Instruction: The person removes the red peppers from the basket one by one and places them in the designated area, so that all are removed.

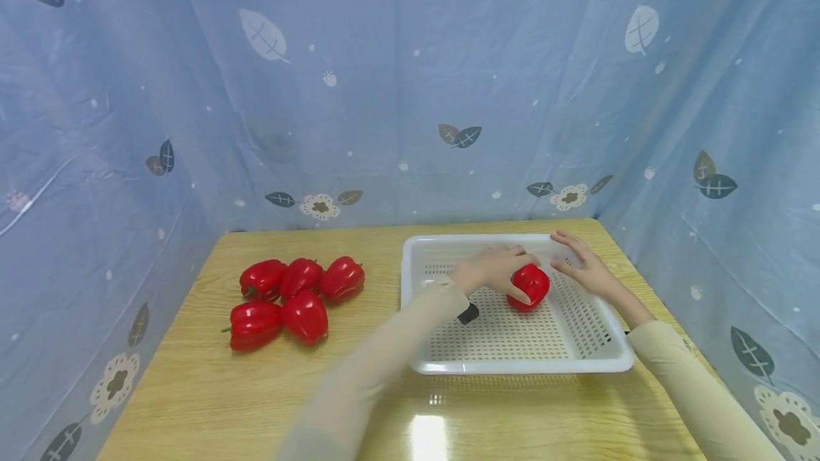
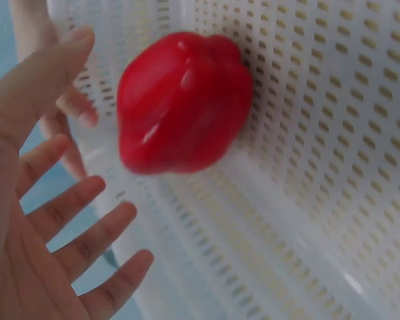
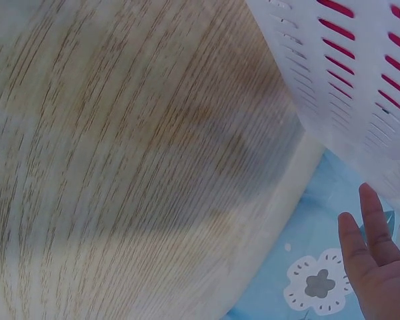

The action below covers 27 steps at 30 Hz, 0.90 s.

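Note:
A red bell pepper (image 1: 530, 289) lies in the right part of a white plastic basket (image 1: 512, 367) with slotted walls and floor. My left hand (image 1: 492, 269) reaches over the basket beside that pepper. In the left wrist view the left hand's fingers (image 2: 87, 250) are spread and straight, with a gap between them and the pepper (image 2: 185, 103). At the basket's right rim is my right hand (image 1: 588, 274), its fingers extended toward the far corner. The right wrist view shows two straight fingers of the right hand (image 3: 385, 277) near the basket's outer wall (image 3: 313, 80).
Several more red bell peppers (image 1: 305, 317) sit in a group on the left of the wooden table (image 1: 192, 390). A blue patterned curtain (image 1: 359, 112) encloses the table at the back and both sides. A black band (image 1: 469, 314) shows at the left wrist.

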{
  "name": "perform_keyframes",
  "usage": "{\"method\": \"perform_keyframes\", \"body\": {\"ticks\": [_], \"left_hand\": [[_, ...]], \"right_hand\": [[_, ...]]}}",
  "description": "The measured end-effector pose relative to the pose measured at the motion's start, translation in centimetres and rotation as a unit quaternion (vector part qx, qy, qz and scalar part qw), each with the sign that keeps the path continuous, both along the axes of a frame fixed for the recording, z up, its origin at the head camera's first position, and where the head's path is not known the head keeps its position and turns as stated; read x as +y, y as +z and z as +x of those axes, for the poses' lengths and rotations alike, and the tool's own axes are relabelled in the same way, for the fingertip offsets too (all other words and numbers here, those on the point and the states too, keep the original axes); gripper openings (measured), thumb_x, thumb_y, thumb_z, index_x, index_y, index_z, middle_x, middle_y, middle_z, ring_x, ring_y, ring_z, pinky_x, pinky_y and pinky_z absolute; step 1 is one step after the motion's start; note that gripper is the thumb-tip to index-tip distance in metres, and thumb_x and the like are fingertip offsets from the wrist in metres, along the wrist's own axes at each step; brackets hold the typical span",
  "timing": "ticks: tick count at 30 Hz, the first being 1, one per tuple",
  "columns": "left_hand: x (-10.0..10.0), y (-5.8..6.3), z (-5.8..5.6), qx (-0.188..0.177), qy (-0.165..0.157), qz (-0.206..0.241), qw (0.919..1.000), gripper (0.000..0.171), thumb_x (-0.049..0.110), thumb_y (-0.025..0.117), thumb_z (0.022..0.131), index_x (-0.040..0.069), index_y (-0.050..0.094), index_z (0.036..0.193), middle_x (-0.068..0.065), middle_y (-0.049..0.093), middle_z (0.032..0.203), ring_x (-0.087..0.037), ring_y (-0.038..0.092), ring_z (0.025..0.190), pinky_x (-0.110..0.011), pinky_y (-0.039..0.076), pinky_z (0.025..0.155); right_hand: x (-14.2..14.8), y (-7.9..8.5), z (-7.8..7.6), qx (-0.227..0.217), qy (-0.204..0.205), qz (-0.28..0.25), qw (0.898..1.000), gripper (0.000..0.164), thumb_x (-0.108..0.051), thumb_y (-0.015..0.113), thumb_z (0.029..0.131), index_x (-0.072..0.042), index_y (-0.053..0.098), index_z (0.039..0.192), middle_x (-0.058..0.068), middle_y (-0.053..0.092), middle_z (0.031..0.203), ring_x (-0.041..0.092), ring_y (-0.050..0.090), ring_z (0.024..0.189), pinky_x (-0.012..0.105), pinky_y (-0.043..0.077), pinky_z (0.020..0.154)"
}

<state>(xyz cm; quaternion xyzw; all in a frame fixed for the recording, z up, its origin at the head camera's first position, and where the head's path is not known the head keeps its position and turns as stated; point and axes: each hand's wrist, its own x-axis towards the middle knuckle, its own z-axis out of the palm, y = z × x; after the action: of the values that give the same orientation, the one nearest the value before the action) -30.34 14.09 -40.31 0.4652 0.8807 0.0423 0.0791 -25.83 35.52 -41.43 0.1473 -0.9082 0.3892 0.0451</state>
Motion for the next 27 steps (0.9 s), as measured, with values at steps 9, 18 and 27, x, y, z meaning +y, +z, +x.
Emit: {"method": "perform_keyframes", "body": {"ticks": [9,18,27], "left_hand": [[2.0,-1.0,0.9,0.008,0.035,-0.037,0.9987,0.074,0.059,0.065,0.075,0.039,0.033,0.139,0.01,0.033,0.141,-0.012,0.038,0.121,-0.03,0.043,0.095],[2.4,-2.3,0.8,0.029,0.029,-0.046,0.9981,0.078,0.055,0.069,0.074,0.039,0.031,0.14,0.007,0.033,0.14,-0.012,0.041,0.118,-0.026,0.044,0.093],[2.7,-3.0,0.6,0.057,0.031,-0.04,0.9971,0.077,0.052,0.07,0.074,0.037,0.032,0.14,0.007,0.035,0.137,-0.012,0.043,0.116,-0.025,0.044,0.093]], "right_hand": [[0.1,-0.2,0.0,0.01,0.006,-0.004,1.0,0.057,-0.003,0.06,0.088,0.007,0.034,0.138,0.03,0.016,0.147,0.053,0.012,0.132,0.074,0.017,0.094],[0.2,-0.1,0.0,0.014,0.004,0.0,1.0,0.057,-0.003,0.06,0.088,0.008,0.034,0.137,0.03,0.016,0.147,0.054,0.012,0.132,0.073,0.017,0.095],[0.4,-0.3,-0.1,0.016,0.016,-0.011,1.0,0.057,-0.002,0.059,0.088,0.008,0.033,0.137,0.03,0.016,0.147,0.053,0.012,0.132,0.073,0.018,0.095]]}}
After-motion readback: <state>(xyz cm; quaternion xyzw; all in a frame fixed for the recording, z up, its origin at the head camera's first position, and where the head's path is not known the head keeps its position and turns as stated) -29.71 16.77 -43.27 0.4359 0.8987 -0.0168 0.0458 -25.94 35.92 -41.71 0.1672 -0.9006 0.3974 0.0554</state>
